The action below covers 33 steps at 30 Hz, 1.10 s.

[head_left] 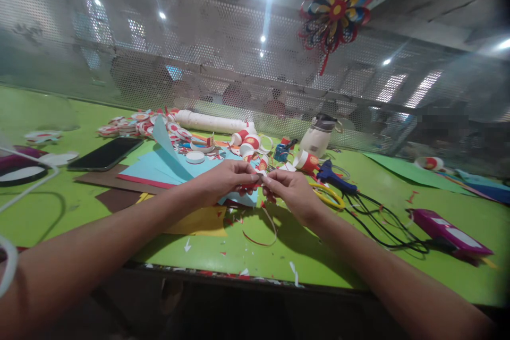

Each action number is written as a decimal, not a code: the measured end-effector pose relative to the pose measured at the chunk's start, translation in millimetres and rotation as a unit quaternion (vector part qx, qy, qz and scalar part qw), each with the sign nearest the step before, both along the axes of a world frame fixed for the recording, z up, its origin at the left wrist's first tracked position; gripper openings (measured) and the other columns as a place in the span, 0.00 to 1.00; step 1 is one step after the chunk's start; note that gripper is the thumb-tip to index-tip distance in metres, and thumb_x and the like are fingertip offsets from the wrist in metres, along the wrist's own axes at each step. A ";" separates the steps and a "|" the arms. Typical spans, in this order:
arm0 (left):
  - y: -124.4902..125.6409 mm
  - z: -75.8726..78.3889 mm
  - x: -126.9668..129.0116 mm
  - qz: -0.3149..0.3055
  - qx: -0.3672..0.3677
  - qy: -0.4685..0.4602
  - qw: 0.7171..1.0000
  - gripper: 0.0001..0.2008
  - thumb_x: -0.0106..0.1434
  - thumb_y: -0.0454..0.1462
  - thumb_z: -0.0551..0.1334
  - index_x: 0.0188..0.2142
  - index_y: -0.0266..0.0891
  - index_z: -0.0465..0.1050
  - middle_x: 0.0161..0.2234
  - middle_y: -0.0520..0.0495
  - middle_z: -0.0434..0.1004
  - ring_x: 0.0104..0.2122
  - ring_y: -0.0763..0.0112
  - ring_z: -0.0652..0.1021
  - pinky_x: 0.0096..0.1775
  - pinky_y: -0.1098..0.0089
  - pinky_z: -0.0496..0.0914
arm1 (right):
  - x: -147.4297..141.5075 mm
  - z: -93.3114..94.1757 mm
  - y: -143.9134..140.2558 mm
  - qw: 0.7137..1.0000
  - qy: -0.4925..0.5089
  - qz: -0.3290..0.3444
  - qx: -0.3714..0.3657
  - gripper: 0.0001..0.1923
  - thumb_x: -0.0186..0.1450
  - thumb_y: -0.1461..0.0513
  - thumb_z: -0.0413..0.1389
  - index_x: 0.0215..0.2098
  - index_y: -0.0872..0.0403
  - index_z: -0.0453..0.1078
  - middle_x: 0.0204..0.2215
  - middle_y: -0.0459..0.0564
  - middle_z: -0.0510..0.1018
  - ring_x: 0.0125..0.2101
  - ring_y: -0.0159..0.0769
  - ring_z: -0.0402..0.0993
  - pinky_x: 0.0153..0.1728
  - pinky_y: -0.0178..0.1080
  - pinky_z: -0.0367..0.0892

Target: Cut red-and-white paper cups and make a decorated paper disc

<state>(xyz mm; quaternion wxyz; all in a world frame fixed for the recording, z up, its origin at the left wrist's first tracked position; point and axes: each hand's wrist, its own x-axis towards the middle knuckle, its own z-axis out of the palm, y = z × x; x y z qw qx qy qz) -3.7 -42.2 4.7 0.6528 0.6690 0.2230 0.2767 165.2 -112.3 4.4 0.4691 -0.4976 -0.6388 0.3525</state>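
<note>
Fingertips of both hands meet at the middle of the frame, pinched narrow on a small red and white paper piece (255,183). From the head view, the left hand (227,178) comes in from the lower left and the right hand (290,191) from the lower right, thumbs and forefingers closed on that scrap just above the green table (79,207). A thin red paper strip (263,231) curls on the table right below the hands.

Behind the left hand lie light blue sheets (163,167) on brown ones, with a yellow sheet (203,220) nearer the table edge. A black phone (105,153) rests at centre left. Beside the right hand sit yellow-handled scissors (329,196) and a blue glue gun (334,176), its black cord trailing right toward a magenta case (446,231). Red and white paper cups (249,143) crowd the back centre. A paper pinwheel (337,8) hangs at upper right.
</note>
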 end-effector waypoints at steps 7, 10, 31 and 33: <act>2.3 -2.9 -0.8 0.004 0.015 0.017 1.000 0.10 0.56 0.40 0.64 0.27 0.36 0.67 0.22 0.52 0.68 0.23 0.77 0.66 0.26 0.72 0.58 | -0.6 -2.0 0.5 1.000 0.000 0.003 -0.010 0.12 0.60 0.55 0.56 0.23 0.54 0.68 0.19 0.45 0.70 0.19 0.28 0.61 0.24 0.37 0.60; 0.1 -0.3 -0.9 0.008 0.009 0.018 1.000 0.10 0.55 0.40 0.64 0.26 0.35 0.67 0.22 0.52 0.68 0.22 0.78 0.65 0.26 0.73 0.57 | -0.9 -0.7 0.0 1.000 0.008 0.006 -0.025 0.12 0.60 0.55 0.57 0.23 0.54 0.69 0.19 0.45 0.71 0.20 0.28 0.62 0.25 0.37 0.60; 26.9 6.3 -13.4 0.090 0.088 -0.069 0.990 0.10 0.54 0.40 0.64 0.24 0.36 0.65 0.21 0.50 0.70 0.21 0.78 0.67 0.27 0.72 0.60 | 94.7 9.7 5.2 0.874 -0.452 -0.175 -0.037 0.07 0.56 0.62 0.58 0.31 0.57 0.74 0.33 0.56 0.75 0.37 0.44 0.68 0.36 0.39 0.60; 28.6 5.3 -12.9 0.092 0.107 -0.074 0.987 0.10 0.54 0.39 0.64 0.25 0.36 0.66 0.21 0.50 0.71 0.20 0.79 0.66 0.27 0.72 0.61 | 105.3 5.5 -6.6 0.837 -0.511 -0.187 -0.059 0.09 0.55 0.64 0.57 0.35 0.59 0.75 0.37 0.61 0.74 0.42 0.49 0.66 0.39 0.41 0.59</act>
